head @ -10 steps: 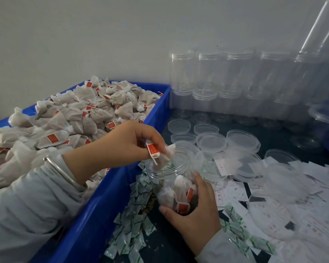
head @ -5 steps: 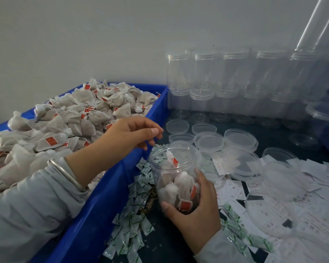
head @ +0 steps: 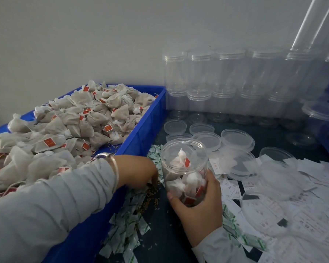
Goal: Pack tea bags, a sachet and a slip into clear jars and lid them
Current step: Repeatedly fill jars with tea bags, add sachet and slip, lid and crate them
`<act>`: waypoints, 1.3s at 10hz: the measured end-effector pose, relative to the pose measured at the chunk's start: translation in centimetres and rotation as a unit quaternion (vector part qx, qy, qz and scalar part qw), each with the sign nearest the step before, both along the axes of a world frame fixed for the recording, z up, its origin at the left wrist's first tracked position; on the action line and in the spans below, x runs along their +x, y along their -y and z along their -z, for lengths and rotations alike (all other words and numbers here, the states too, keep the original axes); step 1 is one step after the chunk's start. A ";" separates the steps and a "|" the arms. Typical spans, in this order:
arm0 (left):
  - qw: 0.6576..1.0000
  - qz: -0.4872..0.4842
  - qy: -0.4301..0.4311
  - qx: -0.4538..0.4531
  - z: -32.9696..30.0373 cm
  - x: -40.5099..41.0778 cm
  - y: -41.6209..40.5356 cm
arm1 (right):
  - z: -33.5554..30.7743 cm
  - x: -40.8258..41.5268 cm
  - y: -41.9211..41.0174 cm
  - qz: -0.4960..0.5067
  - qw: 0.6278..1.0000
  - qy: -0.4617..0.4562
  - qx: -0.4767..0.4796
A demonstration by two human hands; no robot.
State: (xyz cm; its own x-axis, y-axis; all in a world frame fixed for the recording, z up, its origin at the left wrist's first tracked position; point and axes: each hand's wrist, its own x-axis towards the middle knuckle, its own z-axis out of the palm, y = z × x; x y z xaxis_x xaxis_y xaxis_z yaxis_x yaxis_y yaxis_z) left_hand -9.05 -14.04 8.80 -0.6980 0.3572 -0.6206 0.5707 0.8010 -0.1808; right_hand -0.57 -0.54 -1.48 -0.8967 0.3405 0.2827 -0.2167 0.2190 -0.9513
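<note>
My right hand (head: 199, 209) grips an open clear jar (head: 184, 141) low on its wall, holding it upright on the dark table. Several tea bags (head: 182, 162) with red tags lie inside it. My left hand (head: 137, 171) reaches over the rim of the blue bin (head: 144, 126), and its fingertips point down into the green-and-white sachets (head: 125, 230) left of the jar. The fingertips are hidden, so I cannot see whether they hold a sachet. White printed slips (head: 302, 215) are scattered to the right.
The blue bin at left is heaped with loose tea bags (head: 65, 126). Clear lids (head: 207, 139) lie behind the jar. Stacked empty jars (head: 226, 73) line the back wall. A silver bangle (head: 114, 168) sits on my left wrist.
My left hand let a tea bag fall into the jar, then dropped from above the jar mouth to the sachets on the table. My right hand kept its grip on the jar.
</note>
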 end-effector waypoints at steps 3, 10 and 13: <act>0.996 0.033 -0.039 -0.068 0.6 -1.2 -1.7 | -0.1 0.1 0.0 -0.007 1.000 -0.003 -0.001; 0.123 -0.179 0.381 0.899 -9.0 2.5 6.2 | -0.3 0.9 0.0 -0.056 0.996 -0.032 0.063; 0.619 -0.158 0.218 0.738 -5.1 3.1 2.8 | -0.3 0.9 0.2 -0.085 0.995 -0.021 0.050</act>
